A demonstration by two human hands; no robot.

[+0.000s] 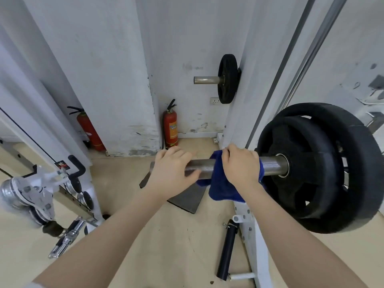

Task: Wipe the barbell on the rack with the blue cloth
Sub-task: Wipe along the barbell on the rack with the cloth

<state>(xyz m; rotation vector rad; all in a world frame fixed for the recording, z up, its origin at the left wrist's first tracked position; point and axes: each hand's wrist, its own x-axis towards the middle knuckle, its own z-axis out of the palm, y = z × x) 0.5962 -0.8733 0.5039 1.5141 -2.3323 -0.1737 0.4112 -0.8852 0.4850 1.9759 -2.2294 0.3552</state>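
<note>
The barbell's steel sleeve [272, 165] runs left to right at mid-frame, its free end pointing left. Two black weight plates [324, 169] sit on it at the right. A blue cloth [223, 190] is draped over the sleeve and hangs below it. My right hand [241, 165] grips the cloth around the sleeve, just left of the plates. My left hand [172, 171] is wrapped over the bare end of the sleeve, left of the cloth. The rest of the bar is hidden behind the plates.
White rack uprights [239, 100] rise behind the bar, with a smaller black plate [227, 79] stored on a peg. Two red fire extinguishers [170, 125] stand by the wall. A cable machine with pulleys [27, 196] is at left. A black tube [226, 250] and a grey mat [187, 198] lie on the floor.
</note>
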